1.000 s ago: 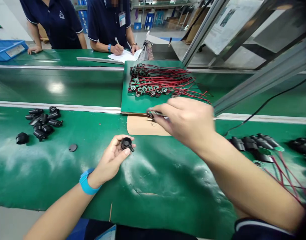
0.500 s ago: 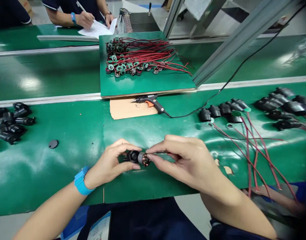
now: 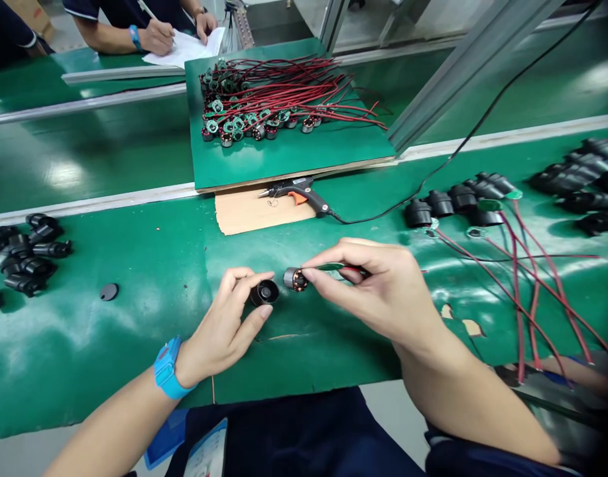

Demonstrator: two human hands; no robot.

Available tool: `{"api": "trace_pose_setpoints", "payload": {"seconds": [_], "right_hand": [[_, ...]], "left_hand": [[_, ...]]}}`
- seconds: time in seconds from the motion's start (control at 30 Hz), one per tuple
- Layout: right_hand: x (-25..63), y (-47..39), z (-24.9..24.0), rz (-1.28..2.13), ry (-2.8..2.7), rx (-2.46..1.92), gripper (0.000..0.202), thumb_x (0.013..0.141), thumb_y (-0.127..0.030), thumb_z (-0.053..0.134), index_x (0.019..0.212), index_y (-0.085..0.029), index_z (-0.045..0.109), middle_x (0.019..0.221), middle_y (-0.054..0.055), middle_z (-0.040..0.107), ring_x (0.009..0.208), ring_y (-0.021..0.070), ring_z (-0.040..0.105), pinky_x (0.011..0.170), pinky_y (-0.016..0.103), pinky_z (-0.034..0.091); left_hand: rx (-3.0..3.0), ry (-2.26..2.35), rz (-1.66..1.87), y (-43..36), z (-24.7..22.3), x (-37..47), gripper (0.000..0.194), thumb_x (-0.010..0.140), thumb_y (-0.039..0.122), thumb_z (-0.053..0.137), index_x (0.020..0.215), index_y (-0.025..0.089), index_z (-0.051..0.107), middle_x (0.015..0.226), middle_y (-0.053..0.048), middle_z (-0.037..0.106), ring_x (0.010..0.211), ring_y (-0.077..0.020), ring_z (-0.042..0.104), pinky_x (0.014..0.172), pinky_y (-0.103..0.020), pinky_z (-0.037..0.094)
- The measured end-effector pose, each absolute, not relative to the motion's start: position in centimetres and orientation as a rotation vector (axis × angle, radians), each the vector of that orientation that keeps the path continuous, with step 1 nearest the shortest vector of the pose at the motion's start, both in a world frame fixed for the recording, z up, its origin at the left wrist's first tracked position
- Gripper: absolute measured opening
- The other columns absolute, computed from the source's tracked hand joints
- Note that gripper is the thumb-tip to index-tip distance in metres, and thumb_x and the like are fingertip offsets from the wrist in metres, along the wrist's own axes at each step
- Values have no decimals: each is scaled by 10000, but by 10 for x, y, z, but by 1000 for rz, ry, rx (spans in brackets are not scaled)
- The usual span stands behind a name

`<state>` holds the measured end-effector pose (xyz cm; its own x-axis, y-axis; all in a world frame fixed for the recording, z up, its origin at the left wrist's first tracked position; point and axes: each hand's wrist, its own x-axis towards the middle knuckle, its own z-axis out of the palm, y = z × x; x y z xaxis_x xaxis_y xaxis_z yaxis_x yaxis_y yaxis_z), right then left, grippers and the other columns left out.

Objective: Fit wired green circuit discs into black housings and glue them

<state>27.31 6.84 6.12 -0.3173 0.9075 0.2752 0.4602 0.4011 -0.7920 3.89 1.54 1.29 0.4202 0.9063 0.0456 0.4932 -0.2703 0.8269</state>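
My left hand (image 3: 234, 315) is closed around a black plastic housing (image 3: 264, 292), its round open end facing right. Between the thumb and fingers of my right hand (image 3: 368, 285) is a small motor stator (image 3: 294, 279), a grey ring with copper windings. A green circuit board (image 3: 329, 266) and a bit of red wire show by my right fingers. A small gap separates the stator from the housing's mouth. To the left, a flat black disc (image 3: 109, 291) lies on the green mat.
Black housings (image 3: 28, 255) are heaped at the left, more (image 3: 463, 199) at the right with red wires. A glue gun (image 3: 298, 195) lies on cardboard (image 3: 234, 215). A raised green board (image 3: 278, 162) bears wired stators. Across the bench a person (image 3: 157, 36) writes on paper.
The stator has moved away from the housing, to the right and up, so a gap now shows between them. The camera view has shifted slightly.
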Motion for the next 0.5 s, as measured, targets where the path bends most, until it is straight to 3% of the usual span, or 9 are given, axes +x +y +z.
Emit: {"api": "trace_pose_setpoints", "payload": {"seconds": [0.13, 0.3, 0.5], "right_hand": [[269, 67, 58, 847, -1973, -1137, 70, 867, -239, 719, 855, -207, 780, 605, -40, 573, 506, 74, 408, 478, 235, 313], [260, 63, 50, 903, -2066, -1060, 79, 881, -211, 696, 868, -187, 770, 654, -31, 612, 532, 73, 437, 519, 228, 349], [264, 68, 47, 1018, -2155, -1025, 146, 937, -274, 673, 999, -190, 775, 647, -44, 556, 554, 70, 483, 546, 214, 368]], "left_hand": [[1986, 1254, 788, 16, 7, 42, 382, 988, 267, 592, 1361, 247, 518, 1188, -91, 530, 1125, -218, 552, 985, -377, 506], [2009, 1266, 804, 15, 5, 42, 384, 975, 252, 610, 1353, 255, 541, 1160, -85, 564, 1099, -218, 583, 950, -371, 531], [1970, 1196, 781, 18, 4, 42, 344, 963, 256, 639, 1299, 253, 565, 1160, -72, 574, 1072, -200, 593, 939, -344, 529]]}}
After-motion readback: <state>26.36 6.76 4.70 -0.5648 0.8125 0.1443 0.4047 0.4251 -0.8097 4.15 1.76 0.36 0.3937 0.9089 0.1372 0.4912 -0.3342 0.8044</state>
